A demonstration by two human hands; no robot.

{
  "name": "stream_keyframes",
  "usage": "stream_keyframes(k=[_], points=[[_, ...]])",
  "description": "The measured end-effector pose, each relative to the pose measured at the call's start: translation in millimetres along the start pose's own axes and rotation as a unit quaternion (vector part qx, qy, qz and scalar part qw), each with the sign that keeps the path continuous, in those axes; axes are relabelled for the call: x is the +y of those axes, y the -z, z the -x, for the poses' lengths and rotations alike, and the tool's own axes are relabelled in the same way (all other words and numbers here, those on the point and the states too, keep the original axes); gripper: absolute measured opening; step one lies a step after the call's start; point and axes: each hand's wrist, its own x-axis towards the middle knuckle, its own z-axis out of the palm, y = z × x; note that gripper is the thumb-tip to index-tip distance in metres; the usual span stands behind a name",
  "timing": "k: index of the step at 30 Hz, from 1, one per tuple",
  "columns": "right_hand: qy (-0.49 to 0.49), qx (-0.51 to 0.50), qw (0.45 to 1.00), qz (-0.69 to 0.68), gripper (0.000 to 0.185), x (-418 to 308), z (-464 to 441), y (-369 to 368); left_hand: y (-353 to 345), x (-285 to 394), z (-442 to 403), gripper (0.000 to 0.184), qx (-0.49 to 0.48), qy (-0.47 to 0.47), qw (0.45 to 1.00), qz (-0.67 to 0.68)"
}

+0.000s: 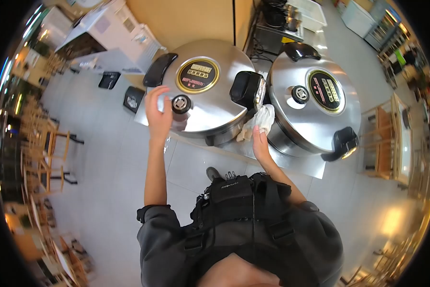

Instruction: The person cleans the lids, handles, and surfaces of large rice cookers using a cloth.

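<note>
Two large round stainless steel pots with shiny lids stand side by side in front of me. The left pot point(212, 117) has a black knob point(181, 104), a round gold-rimmed label point(198, 75) and black side handles. My left hand point(158, 112) is at this lid's left edge, beside the knob, with its fingers bent and apart and nothing in them; whether it touches the lid I cannot tell. My right hand point(260, 139) grips a crumpled whitish cloth point(264, 119) between the two pots, below the left pot's right handle point(246, 89). The right pot point(315, 122) is closed too.
Under the pots is a metal stand point(301, 165). A white cabinet-like unit point(124, 36) stands at upper left, near a black bin lid point(133, 99). Behind the right pot are a white tub point(310, 14) and cables. Wooden chairs point(52, 148) line the left; a wooden table point(396, 138) is at right.
</note>
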Motion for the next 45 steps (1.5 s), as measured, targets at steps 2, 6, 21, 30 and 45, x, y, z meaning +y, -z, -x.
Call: stream_keyframes(k=[2, 6, 21, 30, 45], points=[[-0.045, 0.030, 0.998, 0.016, 0.050, -35, -7, -2, 5, -29, -13, 0.021, 0.004, -0.007, 1.000, 0.003], [-0.064, 0.089, 0.994, 0.002, 0.060, -50, -43, -3, 2, -60, -26, 0.020, -0.076, -0.016, 0.996, 0.049], [-0.048, 0.247, 0.957, 0.141, 0.062, -89, -8, -42, -14, -64, -14, 0.018, -0.112, 0.034, 0.981, 0.154], [0.254, 0.188, 0.864, 0.393, 0.043, -85, -13, -42, -9, -59, -15, 0.018, -0.131, 0.008, 0.984, 0.119], [0.092, 0.052, 0.866, 0.489, 0.055, -167, -135, -15, -11, -59, -17, 0.016, -0.128, 0.002, 0.986, 0.106]])
